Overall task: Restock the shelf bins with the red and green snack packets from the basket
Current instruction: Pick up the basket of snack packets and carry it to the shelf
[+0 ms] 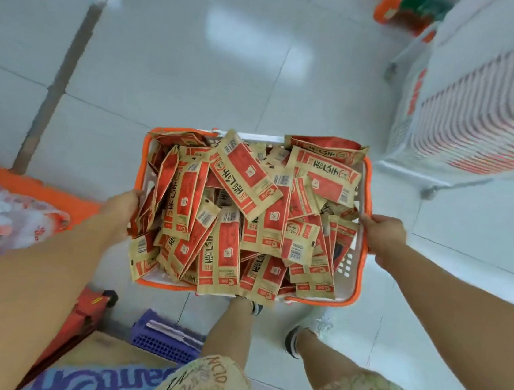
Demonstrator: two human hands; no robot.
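The left hand (pixel 121 208) grips the basket (pixel 360 238) at its nine o'clock rim, fingers curled over the edge and hidden inside. The right hand (pixel 383 238) grips the three o'clock rim, fingers wrapped round the orange edge. The white basket sits at the frame's centre above the pale tiled floor (pixel 199 69), heaped with red and tan snack packets (pixel 244 180). At two o'clock stands a shelf unit (pixel 484 102) of stacked red-and-white goods; at seven o'clock lies a purple crate (pixel 165 341).
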